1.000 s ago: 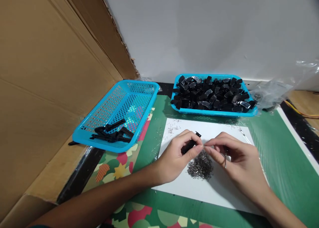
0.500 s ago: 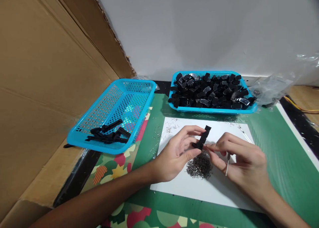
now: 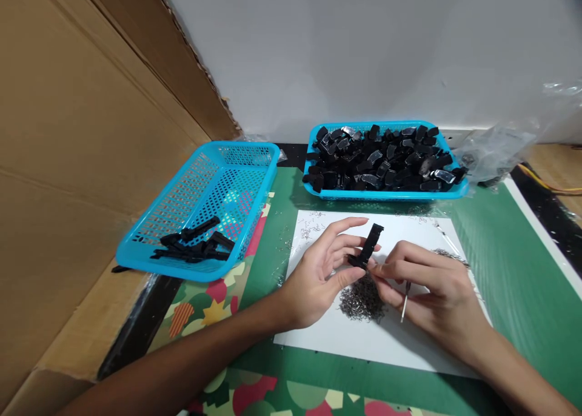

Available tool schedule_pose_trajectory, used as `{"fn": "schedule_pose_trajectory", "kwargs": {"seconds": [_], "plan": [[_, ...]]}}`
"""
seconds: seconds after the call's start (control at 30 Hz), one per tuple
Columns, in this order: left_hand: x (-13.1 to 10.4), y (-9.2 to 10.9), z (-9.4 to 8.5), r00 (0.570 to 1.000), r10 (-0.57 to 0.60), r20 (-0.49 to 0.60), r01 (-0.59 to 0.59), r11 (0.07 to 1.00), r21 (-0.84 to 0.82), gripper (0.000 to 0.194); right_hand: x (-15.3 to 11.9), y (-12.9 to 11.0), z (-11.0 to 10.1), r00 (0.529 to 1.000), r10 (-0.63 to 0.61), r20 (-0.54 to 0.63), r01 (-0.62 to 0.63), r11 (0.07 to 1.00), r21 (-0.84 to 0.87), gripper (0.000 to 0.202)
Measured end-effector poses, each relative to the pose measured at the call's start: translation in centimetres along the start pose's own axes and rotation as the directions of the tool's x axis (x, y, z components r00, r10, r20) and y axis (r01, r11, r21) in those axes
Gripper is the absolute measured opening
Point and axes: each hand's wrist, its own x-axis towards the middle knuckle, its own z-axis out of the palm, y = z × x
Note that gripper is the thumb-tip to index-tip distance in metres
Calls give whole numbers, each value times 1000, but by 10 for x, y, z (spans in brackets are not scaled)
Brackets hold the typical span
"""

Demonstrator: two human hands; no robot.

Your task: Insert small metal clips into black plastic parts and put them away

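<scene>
Between its thumb and fingers, my left hand holds a black plastic part by its lower end, the part standing nearly upright. The fingertips of my right hand touch the part's lower end from the right. A thin metal-tipped tool lies in my right hand, its shaft pointing down. Whatever else the right fingertips pinch is too small to make out. Just below both hands, a pile of small metal pieces rests on a white sheet.
A blue basket at the left holds several black parts. Another blue basket, full of black pieces, stands behind the sheet. Clear plastic bags lie at the right. Cardboard rises at the left.
My right hand has shifted slightly left, against the part's lower end. My left index finger has lifted off the part's upper end. The whole view has shifted a little.
</scene>
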Motion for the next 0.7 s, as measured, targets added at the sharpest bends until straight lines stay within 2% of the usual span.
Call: {"fn": "schedule_pose_trajectory", "kwargs": {"seconds": [0.33, 0.47, 0.7], "plan": [[-3, 0, 0, 998, -14, 59, 12, 999, 37, 61, -4, 4, 2, 997, 70, 27, -72, 991, 114, 19], [-2, 2, 0, 997, -47, 61, 47, 999, -3, 62, -2, 6, -4, 995, 54, 79, -63, 991, 114, 21], [1, 5, -2, 992, -60, 112, 68, 995, -72, 58, -3, 10, -12, 996, 41, 83, -48, 995, 88, 23]]}}
